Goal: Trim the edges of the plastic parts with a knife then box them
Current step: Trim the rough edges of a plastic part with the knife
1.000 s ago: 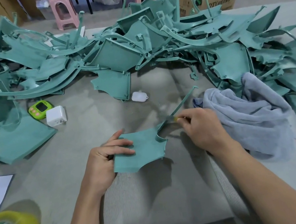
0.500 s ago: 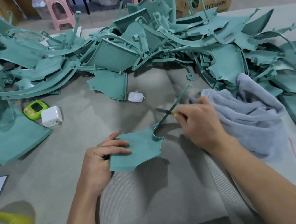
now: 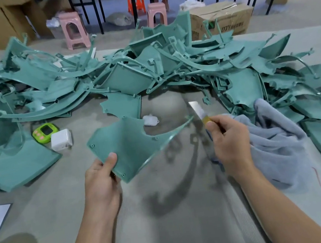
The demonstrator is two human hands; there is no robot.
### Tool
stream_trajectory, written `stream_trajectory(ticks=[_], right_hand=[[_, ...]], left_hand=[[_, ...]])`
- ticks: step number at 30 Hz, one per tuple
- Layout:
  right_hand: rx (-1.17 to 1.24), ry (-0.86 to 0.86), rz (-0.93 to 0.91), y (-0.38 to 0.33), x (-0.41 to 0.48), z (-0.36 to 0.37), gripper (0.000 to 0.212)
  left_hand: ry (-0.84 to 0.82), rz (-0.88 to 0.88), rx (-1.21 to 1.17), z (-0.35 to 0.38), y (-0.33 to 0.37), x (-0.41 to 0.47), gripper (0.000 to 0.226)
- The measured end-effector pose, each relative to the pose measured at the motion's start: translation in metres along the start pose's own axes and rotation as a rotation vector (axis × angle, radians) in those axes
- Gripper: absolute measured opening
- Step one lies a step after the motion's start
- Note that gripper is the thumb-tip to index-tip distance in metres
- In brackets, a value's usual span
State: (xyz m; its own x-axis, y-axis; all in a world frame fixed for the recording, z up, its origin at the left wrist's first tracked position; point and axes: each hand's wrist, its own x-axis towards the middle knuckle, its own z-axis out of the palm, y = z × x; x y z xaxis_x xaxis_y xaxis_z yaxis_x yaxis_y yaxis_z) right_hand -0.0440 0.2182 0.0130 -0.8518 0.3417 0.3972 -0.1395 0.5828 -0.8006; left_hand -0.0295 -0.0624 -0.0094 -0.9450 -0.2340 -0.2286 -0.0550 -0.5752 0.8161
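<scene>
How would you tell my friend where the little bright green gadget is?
Find the big teal pile on the table, then its front left edge. The gadget lies there beside a white charger. Its neighbours are teal or white; it is lime green with pink buttons.

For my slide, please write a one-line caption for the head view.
Left hand holds a green plastic part; right hand holds a knife near its pointed tip.
</scene>
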Motion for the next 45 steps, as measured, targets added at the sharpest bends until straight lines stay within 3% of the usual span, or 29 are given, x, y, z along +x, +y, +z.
stream_trajectory(ticks=[5, 10, 17, 20, 23, 26, 28, 30, 32, 34, 39, 42, 45], right_hand=[[0.106, -0.079, -0.064, -0.006, -0.003, 0.024, 0.014], [0.084, -0.158, -0.101, 0.01, -0.016, 0.043, 0.011], [0.044, -0.283, -0.256, 0.001, -0.022, 0.056, 0.013], [-0.086, -0.27, -0.262, 0.003, -0.025, 0.055, 0.013], [-0.307, -0.144, -0.084, 0.015, -0.009, 0.048, 0.022], [-0.294, -0.047, 0.132, 0.023, 0.005, 0.035, 0.027], [-0.165, -0.031, 0.1, 0.018, 0.001, 0.032, 0.03], [-0.047, -0.127, -0.057, 0.005, -0.013, 0.035, 0.031], [-0.016, -0.238, -0.18, -0.006, -0.027, 0.042, 0.031], [-0.071, -0.227, -0.172, -0.006, -0.025, 0.045, 0.029], [-0.434, 0.029, 0.2, 0.019, 0.009, 0.026, 0.031], [-0.233, 0.108, 0.166, 0.018, 0.009, 0.02, 0.032], [0.001, -0.042, -0.105, 0.001, -0.009, 0.029, 0.031]], left_hand=[[0.127, -0.107, -0.176, 0.035, -0.002, 0.014, 0.02], [0.232, -0.115, -0.007, 0.048, -0.01, 0.028, 0.011], [0.22, -0.104, 0.035, 0.046, -0.015, 0.036, 0.01], [0.182, -0.127, 0.025, 0.046, -0.015, 0.034, 0.011], [0.157, -0.169, 0.034, 0.044, -0.013, 0.032, 0.013], [0.156, -0.175, 0.05, 0.042, -0.01, 0.031, 0.013], [0.153, -0.185, 0.044, 0.044, -0.01, 0.029, 0.012], [0.144, -0.195, 0.008, 0.045, -0.01, 0.027, 0.012], [0.125, -0.199, -0.05, 0.046, -0.009, 0.026, 0.011], [0.115, -0.196, -0.078, 0.044, -0.007, 0.027, 0.011], [0.122, -0.171, -0.067, 0.037, 0.002, 0.03, 0.012], [0.122, -0.143, -0.059, 0.036, 0.004, 0.032, 0.012], [0.125, -0.13, -0.039, 0.036, 0.004, 0.032, 0.012]])
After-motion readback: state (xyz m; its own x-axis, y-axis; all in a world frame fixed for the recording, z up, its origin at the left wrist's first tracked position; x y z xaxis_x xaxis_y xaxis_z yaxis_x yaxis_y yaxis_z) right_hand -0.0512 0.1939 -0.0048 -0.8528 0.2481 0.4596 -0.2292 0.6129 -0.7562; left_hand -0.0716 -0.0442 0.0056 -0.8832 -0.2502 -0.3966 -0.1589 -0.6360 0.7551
